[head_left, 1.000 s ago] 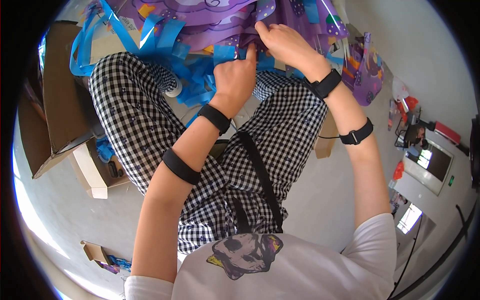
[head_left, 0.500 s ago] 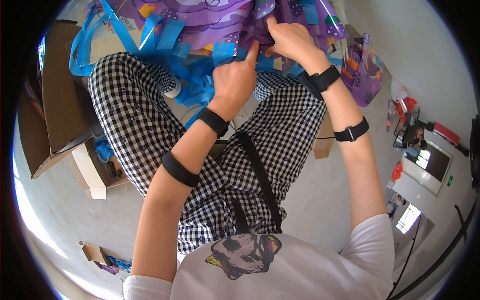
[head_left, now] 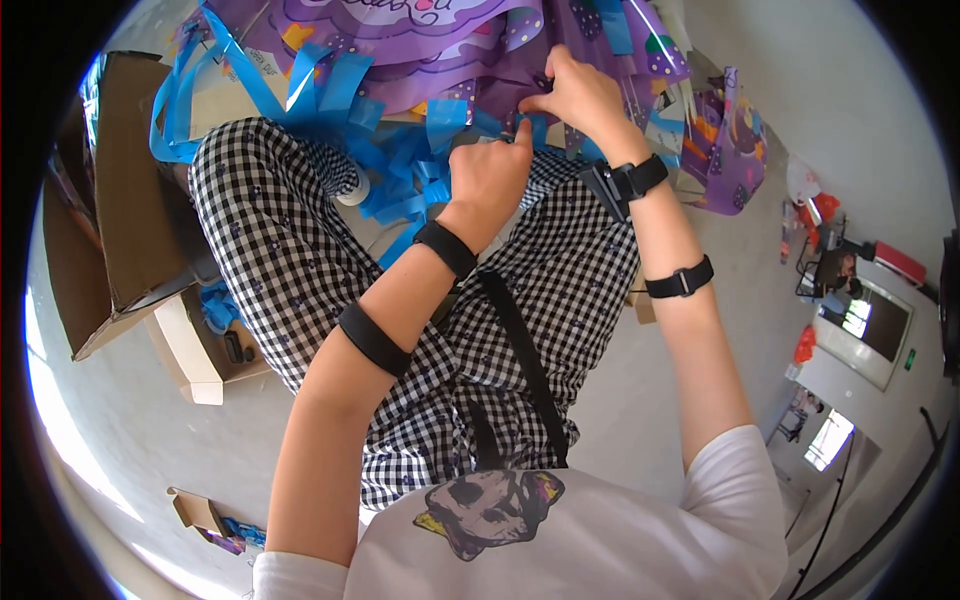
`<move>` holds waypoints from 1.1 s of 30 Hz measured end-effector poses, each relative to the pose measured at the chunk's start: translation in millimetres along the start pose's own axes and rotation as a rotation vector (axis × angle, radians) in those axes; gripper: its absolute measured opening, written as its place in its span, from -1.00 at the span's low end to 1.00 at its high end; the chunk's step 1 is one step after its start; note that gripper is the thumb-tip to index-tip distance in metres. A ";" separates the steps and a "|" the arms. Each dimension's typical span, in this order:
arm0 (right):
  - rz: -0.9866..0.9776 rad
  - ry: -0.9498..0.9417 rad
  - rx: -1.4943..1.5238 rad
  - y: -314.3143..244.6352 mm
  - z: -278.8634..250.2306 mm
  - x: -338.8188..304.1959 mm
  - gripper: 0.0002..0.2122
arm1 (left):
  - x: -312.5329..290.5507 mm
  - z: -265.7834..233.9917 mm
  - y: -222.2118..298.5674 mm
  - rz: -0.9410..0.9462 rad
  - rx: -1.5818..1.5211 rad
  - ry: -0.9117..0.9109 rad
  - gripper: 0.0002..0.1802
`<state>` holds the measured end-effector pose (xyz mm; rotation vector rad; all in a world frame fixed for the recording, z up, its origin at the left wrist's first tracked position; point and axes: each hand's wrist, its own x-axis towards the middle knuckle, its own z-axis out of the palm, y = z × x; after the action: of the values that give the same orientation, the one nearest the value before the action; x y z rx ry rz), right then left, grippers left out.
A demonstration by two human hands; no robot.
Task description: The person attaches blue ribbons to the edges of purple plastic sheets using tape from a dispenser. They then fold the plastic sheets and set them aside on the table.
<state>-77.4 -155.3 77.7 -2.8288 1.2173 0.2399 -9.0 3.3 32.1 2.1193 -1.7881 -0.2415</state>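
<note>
The purple sheets [head_left: 430, 92] lie ahead of the person, above the knees, and serve as the reference point. The left hand [head_left: 488, 180] is at their near edge: forefinger extended, other fingers curled. Whether this grip pinches anything cannot be determined. The right hand [head_left: 588, 98] is over the near edge, right of the left hand; thumb and forefinger are spread. Any hold by its remaining fingers is hidden. Compared with one second ago, the left fingertip is lower, closer to the person; the right hand is slightly farther right. Contact therefore appears to be concentrated at the near edge. Blue strips [head_left: 345, 85] hang over the sheets' near left portion. A cardboard box [head_left: 140, 180] stands left of the sheets.
</note>
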 end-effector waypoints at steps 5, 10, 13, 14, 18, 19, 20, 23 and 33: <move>0.163 0.127 0.148 3.1 16.6 -11.2 -0.53 | -1.0 -4.3 -0.5 0.054 0.066 -0.035 -0.47; 0.157 0.199 0.196 -12.0 26.4 -35.3 -0.57 | -19.4 -36.8 -9.6 0.108 -0.087 -0.065 -0.56; 0.188 0.178 0.241 -9.0 34.5 -59.8 -0.58 | -26.8 -77.4 -18.0 0.044 -0.423 -0.069 -0.61; 0.246 0.214 0.308 -14.2 36.0 -64.6 -0.60 | -29.1 -85.3 -25.3 -0.015 -0.565 -0.083 -0.69; 0.304 0.344 0.602 -34.0 31.4 -91.3 -0.70 | -24.8 -84.6 -55.9 -0.226 -1.272 -0.210 -0.71; 0.277 0.427 0.761 -40.6 28.7 -98.8 -0.73 | -24.0 -85.1 -56.3 -0.222 -1.268 -0.223 -0.71; 0.261 0.437 0.962 -48.8 24.3 -106.8 -0.75 | -23.0 -87.5 -55.9 -0.236 -1.346 -0.187 -0.69; 0.346 0.509 1.522 -83.6 -5.3 -128.6 -0.67 | -23.0 -89.0 -54.0 -0.234 -1.497 -0.153 -0.62; 0.405 0.487 1.648 -100.0 -38.9 -140.1 -0.83 | -30.9 -97.7 -40.0 -0.139 -1.497 -0.237 -0.58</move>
<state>-95.1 9.7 137.6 -1.1909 1.1082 -0.9943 56.4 54.6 104.2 1.0645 -0.8754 -1.3702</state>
